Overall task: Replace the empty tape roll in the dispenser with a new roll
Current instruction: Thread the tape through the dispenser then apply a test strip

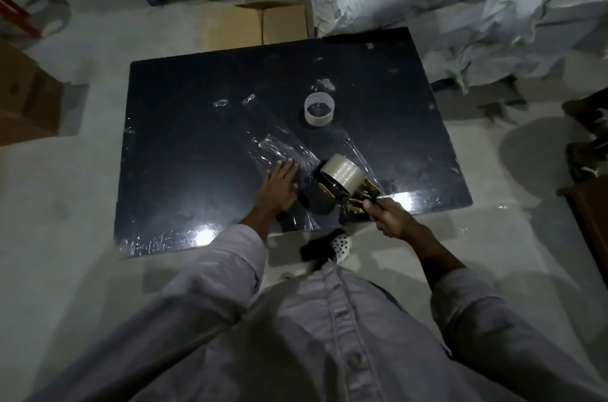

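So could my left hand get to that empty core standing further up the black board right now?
Probably yes. The left hand lies flat and empty on the black board, and nothing stands between it and the empty core, only flattened clear tape. The dispenser, held by the right hand, sits off to the side.

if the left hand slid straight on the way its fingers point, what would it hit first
Probably the crumpled clear tape film stuck on the black board, just beyond the left hand. Past that, the empty core looks slightly right of that line, though depth is uncertain.
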`<state>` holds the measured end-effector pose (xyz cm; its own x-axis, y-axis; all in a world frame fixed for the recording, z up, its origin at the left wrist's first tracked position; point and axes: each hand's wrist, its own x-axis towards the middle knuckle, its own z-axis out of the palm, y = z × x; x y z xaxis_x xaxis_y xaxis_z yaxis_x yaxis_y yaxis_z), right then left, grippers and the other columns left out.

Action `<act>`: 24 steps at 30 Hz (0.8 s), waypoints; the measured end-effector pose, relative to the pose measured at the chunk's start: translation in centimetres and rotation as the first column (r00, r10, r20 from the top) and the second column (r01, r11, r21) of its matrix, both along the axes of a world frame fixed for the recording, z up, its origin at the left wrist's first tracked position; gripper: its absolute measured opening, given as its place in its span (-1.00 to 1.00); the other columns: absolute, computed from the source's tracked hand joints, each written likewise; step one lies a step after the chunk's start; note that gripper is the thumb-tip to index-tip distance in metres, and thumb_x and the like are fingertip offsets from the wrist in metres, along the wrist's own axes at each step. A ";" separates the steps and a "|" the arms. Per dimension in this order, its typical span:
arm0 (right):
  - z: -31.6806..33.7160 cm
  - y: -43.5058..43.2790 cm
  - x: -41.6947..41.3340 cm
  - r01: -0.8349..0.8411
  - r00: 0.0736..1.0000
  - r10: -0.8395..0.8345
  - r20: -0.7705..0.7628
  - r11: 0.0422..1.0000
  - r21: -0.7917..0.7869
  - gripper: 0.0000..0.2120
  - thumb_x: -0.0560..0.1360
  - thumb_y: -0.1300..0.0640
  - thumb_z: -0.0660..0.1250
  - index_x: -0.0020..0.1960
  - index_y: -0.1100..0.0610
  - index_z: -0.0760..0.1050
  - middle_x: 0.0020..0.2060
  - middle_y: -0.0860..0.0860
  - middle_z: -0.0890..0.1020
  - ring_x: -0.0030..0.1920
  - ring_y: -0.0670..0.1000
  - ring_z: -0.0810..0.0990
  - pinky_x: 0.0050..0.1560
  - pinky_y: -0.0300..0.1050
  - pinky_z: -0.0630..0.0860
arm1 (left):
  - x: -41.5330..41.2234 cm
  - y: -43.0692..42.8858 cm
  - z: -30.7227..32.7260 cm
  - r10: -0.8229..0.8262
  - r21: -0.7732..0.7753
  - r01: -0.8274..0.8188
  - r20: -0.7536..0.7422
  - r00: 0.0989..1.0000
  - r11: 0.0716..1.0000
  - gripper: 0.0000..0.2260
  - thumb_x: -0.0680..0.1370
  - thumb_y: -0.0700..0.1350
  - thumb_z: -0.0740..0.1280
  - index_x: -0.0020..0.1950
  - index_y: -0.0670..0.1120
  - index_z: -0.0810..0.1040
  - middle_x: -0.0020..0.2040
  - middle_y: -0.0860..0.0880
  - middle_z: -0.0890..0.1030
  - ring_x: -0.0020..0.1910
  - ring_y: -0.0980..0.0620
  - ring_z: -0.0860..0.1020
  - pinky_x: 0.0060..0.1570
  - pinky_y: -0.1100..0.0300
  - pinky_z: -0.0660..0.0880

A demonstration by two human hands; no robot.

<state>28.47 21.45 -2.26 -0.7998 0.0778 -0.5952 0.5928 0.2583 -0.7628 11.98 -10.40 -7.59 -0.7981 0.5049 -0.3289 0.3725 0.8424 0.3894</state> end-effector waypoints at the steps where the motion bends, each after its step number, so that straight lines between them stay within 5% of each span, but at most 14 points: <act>1: 0.1 0.2 0.3 0.000 1.000 0.000 -0.002 1.000 -0.004 -0.59 0.73 -0.18 0.38 -0.12 0.11 0.49 -0.34 0.04 0.42 -0.48 -0.04 0.33 -0.51 -0.21 0.25 | 0.0 -0.2 0.0 -0.006 -0.025 0.007 0.008 1.000 1.000 -0.36 0.76 -0.06 0.23 0.82 -0.02 0.08 0.83 -0.02 0.01 0.81 -0.19 -0.04 0.72 -0.34 0.03; 12: -0.2 6.6 12.5 0.161 0.987 -0.162 -0.018 0.985 -0.065 -0.14 0.29 -0.64 0.51 -0.13 0.19 0.45 -0.40 0.07 0.30 -0.50 -0.05 0.26 -0.52 -0.26 0.18 | 1.0 -1.4 0.7 -0.019 -0.079 0.022 0.039 0.999 0.997 -0.26 0.66 -0.01 0.40 0.80 0.07 0.15 0.83 0.04 -0.01 0.81 -0.17 -0.03 0.70 -0.34 0.06; 19: 1.0 6.3 15.6 0.210 0.977 -0.210 -0.021 0.978 -0.017 -0.16 0.29 -0.64 0.51 -0.19 0.17 0.44 -0.45 0.01 0.33 -0.53 -0.05 0.29 -0.52 -0.26 0.21 | 1.2 -2.7 0.5 0.008 -0.022 -0.006 0.089 0.996 1.000 -0.27 0.64 -0.04 0.45 0.77 0.12 0.22 0.83 0.08 0.01 0.81 -0.11 -0.04 0.69 -0.35 0.01; 24: 1.6 8.2 18.8 0.242 0.968 -0.246 0.049 0.967 0.074 -0.25 0.35 -0.46 0.51 -0.04 0.27 0.54 -0.41 -0.03 0.38 -0.50 -0.09 0.33 -0.53 -0.24 0.24 | 1.4 -3.2 0.3 0.021 0.011 -0.023 0.099 0.995 1.000 -0.27 0.62 -0.07 0.46 0.76 0.13 0.26 0.82 0.09 0.04 0.81 -0.11 -0.03 0.69 -0.35 -0.02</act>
<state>47.27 29.67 -0.65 -0.7166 0.3078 -0.6259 0.6862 0.1499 -0.7118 13.40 -13.59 -7.32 -0.7728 0.4921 -0.4007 0.3129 0.8448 0.4341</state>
